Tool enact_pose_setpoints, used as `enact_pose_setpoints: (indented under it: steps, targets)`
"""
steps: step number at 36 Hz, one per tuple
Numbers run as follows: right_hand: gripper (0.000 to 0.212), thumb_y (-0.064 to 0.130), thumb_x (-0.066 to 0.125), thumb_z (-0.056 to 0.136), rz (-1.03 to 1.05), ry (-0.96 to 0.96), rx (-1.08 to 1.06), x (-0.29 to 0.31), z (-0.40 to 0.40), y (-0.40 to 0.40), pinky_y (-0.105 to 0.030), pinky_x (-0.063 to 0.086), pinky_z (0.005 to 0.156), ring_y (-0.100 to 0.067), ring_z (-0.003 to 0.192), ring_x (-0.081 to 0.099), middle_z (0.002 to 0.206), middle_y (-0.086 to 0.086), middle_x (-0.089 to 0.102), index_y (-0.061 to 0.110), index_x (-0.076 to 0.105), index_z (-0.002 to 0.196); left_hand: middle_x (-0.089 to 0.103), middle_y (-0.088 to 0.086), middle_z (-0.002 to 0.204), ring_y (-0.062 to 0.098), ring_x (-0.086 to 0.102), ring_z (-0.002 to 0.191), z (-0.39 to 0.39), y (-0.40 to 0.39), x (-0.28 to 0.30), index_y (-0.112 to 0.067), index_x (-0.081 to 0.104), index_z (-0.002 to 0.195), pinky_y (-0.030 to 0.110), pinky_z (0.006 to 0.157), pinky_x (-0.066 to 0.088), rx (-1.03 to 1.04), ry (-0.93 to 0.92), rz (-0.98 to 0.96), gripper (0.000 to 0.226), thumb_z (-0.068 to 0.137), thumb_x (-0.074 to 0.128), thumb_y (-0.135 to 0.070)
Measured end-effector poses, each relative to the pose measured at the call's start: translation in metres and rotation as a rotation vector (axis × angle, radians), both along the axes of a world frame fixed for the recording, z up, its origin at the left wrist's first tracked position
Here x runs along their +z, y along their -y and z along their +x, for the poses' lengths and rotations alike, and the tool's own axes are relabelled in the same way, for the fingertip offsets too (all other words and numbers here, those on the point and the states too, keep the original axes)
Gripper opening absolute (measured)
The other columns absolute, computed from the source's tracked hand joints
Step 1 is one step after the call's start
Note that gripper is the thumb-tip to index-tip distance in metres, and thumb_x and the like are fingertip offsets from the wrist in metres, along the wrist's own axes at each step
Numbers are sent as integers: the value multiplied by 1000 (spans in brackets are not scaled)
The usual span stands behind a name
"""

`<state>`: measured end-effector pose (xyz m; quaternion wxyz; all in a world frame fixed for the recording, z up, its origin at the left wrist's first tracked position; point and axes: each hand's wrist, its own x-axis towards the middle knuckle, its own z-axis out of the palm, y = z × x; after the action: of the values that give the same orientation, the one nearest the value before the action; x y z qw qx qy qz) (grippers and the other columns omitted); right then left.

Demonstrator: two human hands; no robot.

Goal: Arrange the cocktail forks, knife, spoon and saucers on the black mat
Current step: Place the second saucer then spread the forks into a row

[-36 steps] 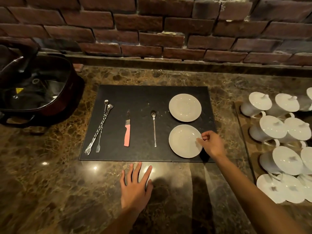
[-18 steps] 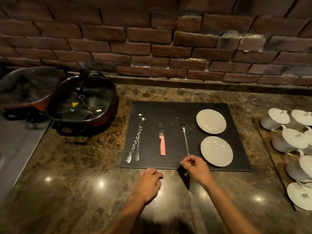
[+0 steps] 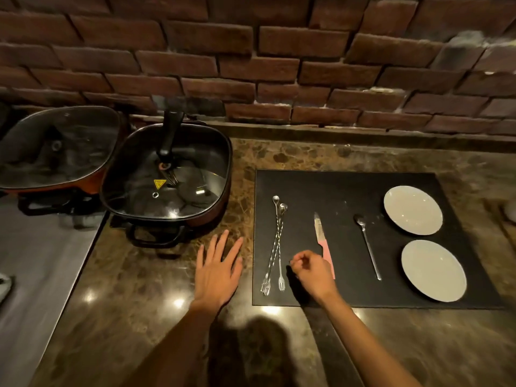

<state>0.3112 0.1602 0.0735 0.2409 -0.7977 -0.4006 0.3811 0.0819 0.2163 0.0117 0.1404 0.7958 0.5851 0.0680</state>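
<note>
On the black mat (image 3: 346,191) lie two crossed cocktail forks (image 3: 275,247) at the left, a pink-handled knife (image 3: 321,241), a long spoon (image 3: 367,245) and two white saucers, the far saucer (image 3: 412,210) and the near saucer (image 3: 433,270), at the right. My right hand (image 3: 312,272) hovers over the mat between the forks and the knife handle, fingers curled with thumb and forefinger pinched, holding nothing visible. My left hand (image 3: 219,270) lies flat with fingers spread on the marble counter, just left of the mat.
Two lidded electric pans, the nearer pan (image 3: 167,182) and the farther pan (image 3: 55,152), stand at the left on the marble counter (image 3: 139,317). A brick wall (image 3: 251,65) runs along the back. A grey lower surface (image 3: 36,275) borders the counter's left edge.
The view has swung left, so the cups on the right are out of sight. My right hand left the near saucer and moved left toward the forks. My left hand shifted left and spread flat.
</note>
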Motion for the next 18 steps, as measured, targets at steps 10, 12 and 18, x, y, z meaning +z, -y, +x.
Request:
enact_pose_setpoints:
  steps: [10,12,18]
  targets:
    - [29,36,61,92,-78,190,33,-18,-18,-61,-35,48,70,-33,85,66,83,-13,71,8,61,83,35,-3,165,24,28,153,1,-12,-44,-46,35,152,57,121,20,12,-77,57,53,100,31,-53]
    - [27,38,60,92,-98,242,17,-16,-21,-67,-32,44,68,-35,88,66,88,-14,71,13,59,82,34,-1,165,25,28,154,0,-12,-43,-44,35,153,58,120,22,-10,-79,77,53,100,31,-52]
    - [17,22,58,91,-163,273,24,-10,-27,-76,-34,47,67,-31,76,61,90,-15,70,9,62,81,40,3,162,29,35,151,0,-9,-35,-39,44,150,59,117,30,-15,-51,176,52,99,45,-46]
